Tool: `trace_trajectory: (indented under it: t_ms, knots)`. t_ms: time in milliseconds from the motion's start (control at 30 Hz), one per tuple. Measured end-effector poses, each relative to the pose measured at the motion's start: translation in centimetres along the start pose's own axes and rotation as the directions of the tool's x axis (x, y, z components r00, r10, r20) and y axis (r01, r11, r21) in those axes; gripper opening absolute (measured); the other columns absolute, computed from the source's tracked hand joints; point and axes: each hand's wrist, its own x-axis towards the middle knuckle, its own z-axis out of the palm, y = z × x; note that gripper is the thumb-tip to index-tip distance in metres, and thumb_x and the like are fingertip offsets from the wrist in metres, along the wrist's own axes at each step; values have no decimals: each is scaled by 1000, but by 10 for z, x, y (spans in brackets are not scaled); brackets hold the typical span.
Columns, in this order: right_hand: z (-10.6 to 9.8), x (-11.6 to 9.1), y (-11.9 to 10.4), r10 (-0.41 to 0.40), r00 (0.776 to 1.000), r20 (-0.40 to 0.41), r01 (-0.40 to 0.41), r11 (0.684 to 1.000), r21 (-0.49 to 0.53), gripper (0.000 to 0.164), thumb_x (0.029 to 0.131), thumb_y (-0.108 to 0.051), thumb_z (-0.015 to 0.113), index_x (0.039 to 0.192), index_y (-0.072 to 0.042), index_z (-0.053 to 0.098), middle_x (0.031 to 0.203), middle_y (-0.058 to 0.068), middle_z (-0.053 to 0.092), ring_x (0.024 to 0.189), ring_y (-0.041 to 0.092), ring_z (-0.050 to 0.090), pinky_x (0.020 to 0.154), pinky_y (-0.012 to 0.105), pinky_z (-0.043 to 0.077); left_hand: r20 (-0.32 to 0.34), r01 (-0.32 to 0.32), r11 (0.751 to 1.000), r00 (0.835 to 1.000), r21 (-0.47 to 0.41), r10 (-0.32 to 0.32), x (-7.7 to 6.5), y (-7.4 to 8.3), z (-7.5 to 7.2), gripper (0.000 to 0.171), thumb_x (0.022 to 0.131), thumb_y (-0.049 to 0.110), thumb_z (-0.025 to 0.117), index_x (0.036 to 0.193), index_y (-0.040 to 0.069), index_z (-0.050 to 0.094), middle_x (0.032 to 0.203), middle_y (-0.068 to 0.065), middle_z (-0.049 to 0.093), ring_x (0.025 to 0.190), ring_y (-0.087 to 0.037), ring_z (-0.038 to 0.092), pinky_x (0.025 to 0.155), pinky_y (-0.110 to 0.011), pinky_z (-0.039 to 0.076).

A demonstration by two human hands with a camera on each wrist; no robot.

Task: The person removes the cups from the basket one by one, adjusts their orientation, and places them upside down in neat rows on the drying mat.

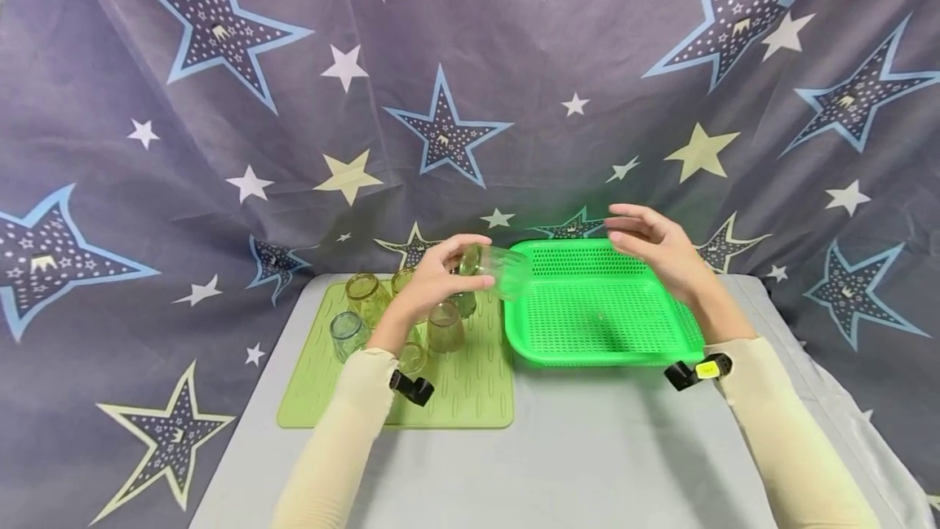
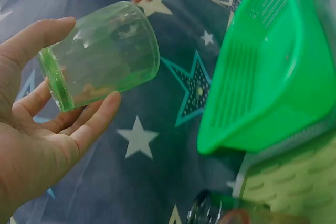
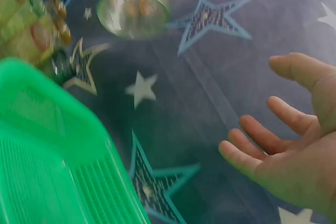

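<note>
My left hand (image 1: 439, 274) grips a clear greenish drinking glass (image 2: 107, 53) by its base end, thumb on one side and fingers on the other. The glass is tipped on its side, its mouth toward the right, raised near the left rim of a green plastic basket (image 1: 602, 359). Over the basket's back right part my right hand (image 1: 657, 255) is held up with nothing in it, its fingers spread and slightly bent in the right wrist view. Below my left hand, several tinted glasses stand on a green mat (image 1: 470, 398), among them a blue one (image 1: 348, 335) and a pinkish one (image 1: 445, 327).
The mat lies on the left of a table with a pale cover (image 1: 573, 464); the basket stands right beside it. A dark curtain with stars (image 1: 499, 47) hangs behind the table. An amber glass (image 1: 365, 294) is near the mat's back left corner.
</note>
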Motion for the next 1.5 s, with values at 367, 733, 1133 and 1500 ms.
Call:
trace_trajectory:
  t_ms: [367,733,1133,1500]
  knots:
    - [-61,-15,12,150,983,-106,-182,881,-437,55,103,-32,60,152,-13,44,137,-1,56,114,0,54,94,20,48,5,89,988,996,128,-91,-20,-15,-27,56,81,13,86,132,20,65,145,-6,57,130,-28,52,109,-52,43]
    - [-108,-18,30,387,921,-48,-316,668,-674,73,103,-25,59,154,12,22,147,47,33,135,62,36,107,73,37,61,98,947,991,307,-122,-31,-24,-39,59,78,9,87,133,14,65,145,-11,58,139,-33,47,116,-57,38]
    - [-138,-27,66,570,819,-60,-446,568,-692,93,99,-28,63,154,19,5,154,49,6,135,67,29,105,72,41,202,103,860,952,500,-231,-30,-30,-27,59,75,1,80,130,12,64,147,-15,55,120,-30,54,92,-41,50]
    - [-149,-23,75,655,753,-69,-542,556,-630,79,104,-20,53,147,28,8,145,52,26,127,63,46,100,63,51,224,84,780,934,620,-278,-24,-35,-10,62,70,1,82,129,11,65,145,-14,58,115,-28,58,96,-44,52]
